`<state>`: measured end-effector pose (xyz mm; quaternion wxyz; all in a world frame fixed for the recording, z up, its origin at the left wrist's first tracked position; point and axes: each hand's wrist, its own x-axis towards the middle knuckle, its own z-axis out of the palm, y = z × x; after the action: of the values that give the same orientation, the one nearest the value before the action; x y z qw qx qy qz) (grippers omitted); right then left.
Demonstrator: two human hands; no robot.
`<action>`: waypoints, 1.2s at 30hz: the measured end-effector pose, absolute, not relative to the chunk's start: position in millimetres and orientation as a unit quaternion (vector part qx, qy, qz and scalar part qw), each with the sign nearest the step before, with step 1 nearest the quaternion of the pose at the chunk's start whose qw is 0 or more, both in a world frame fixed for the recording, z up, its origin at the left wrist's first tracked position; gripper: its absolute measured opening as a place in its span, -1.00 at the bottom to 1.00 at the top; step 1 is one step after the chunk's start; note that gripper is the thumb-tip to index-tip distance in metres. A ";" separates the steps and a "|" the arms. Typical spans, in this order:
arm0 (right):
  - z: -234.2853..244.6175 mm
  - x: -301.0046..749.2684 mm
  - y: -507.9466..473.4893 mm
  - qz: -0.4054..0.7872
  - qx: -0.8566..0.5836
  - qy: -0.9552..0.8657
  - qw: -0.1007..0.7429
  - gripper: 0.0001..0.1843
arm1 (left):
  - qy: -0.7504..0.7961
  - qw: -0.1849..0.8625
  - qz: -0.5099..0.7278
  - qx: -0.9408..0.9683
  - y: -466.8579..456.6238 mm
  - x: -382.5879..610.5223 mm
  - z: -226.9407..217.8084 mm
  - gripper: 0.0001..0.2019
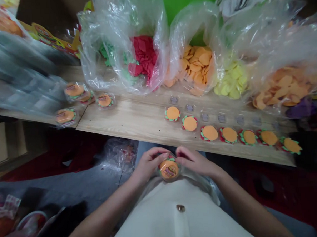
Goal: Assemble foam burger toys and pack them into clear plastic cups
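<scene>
Close to my body, in front of the bench edge, I hold a clear plastic clamshell pack with an orange toy burger and a printed label inside. My left hand grips its left side, thumb near the top rim. Against the right rim, the curled fingers and thumb of my right hand press on the plastic. On the bench beyond stand open clear packs in a row, each with a layered toy burger in one half. Closed burger packs sit at the left.
Plastic bags along the back hold red pieces, orange discs, yellow pieces and pale orange pieces. Stacked clear plastic packaging lies at the left of the wooden bench. A plastic bag hangs below its front edge.
</scene>
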<state>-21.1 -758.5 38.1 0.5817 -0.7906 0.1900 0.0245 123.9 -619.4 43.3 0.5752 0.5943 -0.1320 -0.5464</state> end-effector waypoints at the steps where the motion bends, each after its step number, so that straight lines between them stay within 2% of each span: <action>1: 42.5 -17.5 -759.8 0.039 -0.804 0.163 0.571 -0.74 | -0.137 0.578 -0.545 0.592 -619.8 121.7 44.2 -0.83; 6: 64.1 -14.7 -757.3 0.089 -0.851 0.040 0.517 -0.75 | -0.196 0.551 -0.591 0.555 -613.6 116.7 52.4 -0.82; 12: 69.1 -33.0 -743.1 0.091 -0.902 0.053 0.418 -0.77 | -0.288 0.499 -0.535 0.619 -608.3 109.5 54.0 -0.89; 17: 55.3 -43.2 -736.7 0.051 -0.896 0.063 0.437 -0.75 | -0.317 0.475 -0.522 0.633 -613.2 104.2 51.3 -0.87; 20: 47.7 -47.7 -738.1 0.022 -0.882 0.071 0.465 -0.73 | -0.293 0.477 -0.562 0.609 -613.6 106.8 49.7 -0.85; 24: 42.9 -54.5 -741.5 0.000 -0.860 0.108 0.499 -0.72 | -0.137 0.532 -0.618 0.563 -604.4 108.9 43.0 -0.69; 28: 44.0 -59.3 -743.3 0.004 -0.841 0.148 0.520 -0.73 | -0.026 0.553 -0.624 0.551 -599.2 104.7 37.2 -0.81; 32: 50.5 -58.8 -744.8 0.012 -0.853 0.146 0.501 -0.77 | -0.062 0.566 -0.614 0.546 -602.8 104.2 38.3 -0.85; 36: 55.3 -57.4 -745.2 0.013 -0.892 0.103 0.440 -0.78 | -0.140 0.558 -0.604 0.551 -602.5 110.4 43.5 -0.90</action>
<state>-57.4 -745.2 55.3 0.4403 -0.8918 0.1029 0.0133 110.4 -602.5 43.5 0.5580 0.5511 -0.1397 -0.6045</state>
